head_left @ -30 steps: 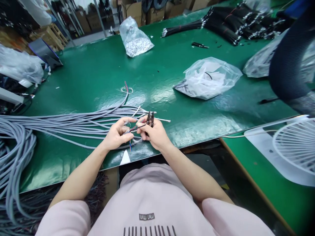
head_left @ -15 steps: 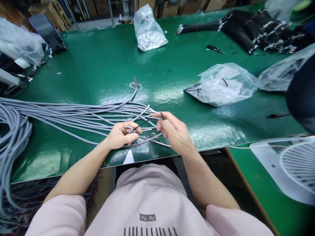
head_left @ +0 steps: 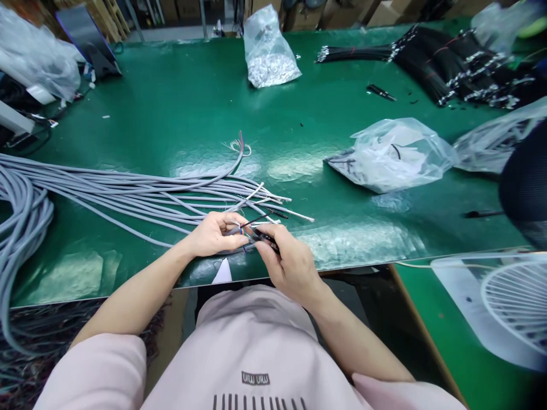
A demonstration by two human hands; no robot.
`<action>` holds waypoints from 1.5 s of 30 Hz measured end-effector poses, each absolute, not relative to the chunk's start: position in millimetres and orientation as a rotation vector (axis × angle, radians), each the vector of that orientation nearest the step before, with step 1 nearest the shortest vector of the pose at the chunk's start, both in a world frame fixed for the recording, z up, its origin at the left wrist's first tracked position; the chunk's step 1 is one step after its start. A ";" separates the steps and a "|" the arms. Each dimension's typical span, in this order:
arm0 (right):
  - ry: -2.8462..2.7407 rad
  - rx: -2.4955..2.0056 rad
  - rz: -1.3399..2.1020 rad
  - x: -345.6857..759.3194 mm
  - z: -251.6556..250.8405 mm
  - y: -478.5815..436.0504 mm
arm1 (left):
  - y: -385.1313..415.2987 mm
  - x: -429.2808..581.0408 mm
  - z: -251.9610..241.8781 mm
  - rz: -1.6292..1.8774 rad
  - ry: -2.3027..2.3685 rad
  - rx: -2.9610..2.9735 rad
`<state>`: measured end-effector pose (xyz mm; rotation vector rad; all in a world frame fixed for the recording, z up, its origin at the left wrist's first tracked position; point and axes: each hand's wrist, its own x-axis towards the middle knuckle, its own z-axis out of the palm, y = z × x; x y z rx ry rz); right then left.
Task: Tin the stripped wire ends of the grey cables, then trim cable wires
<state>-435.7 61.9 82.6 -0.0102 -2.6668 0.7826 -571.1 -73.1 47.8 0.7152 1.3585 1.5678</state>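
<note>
My left hand is closed on the end of a grey cable, where thin coloured wires, one of them blue, stick out past the fingertips. A thin black strand slants up to the right from this cable end. My right hand is closed around small black snips, their tip right at the coloured wires. The fingers hide part of the snips. Behind both hands lies a bundle of grey cables, several with whitish stripped ends.
A clear bag of small silvery parts stands at the back. To the right lie another plastic bag, black cable bundles and a black tool. A white fan is at lower right, beyond the green table's front edge.
My right hand has come down and left to the cable end, and the black snips now show in it. My left hand still grips the cable. The view has shifted slightly.
</note>
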 end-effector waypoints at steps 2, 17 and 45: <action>-2.652 0.009 0.800 -438.8 80.1 62.2 | -72.4 -570.2 48.5 1.567 1.320 0.696; -2.668 0.339 0.801 -450.6 72.9 80.1 | -85.1 -588.3 39.8 1.417 1.046 0.802; -2.652 0.140 1.024 -454.1 61.5 83.8 | -53.8 -591.4 77.1 1.676 1.614 1.293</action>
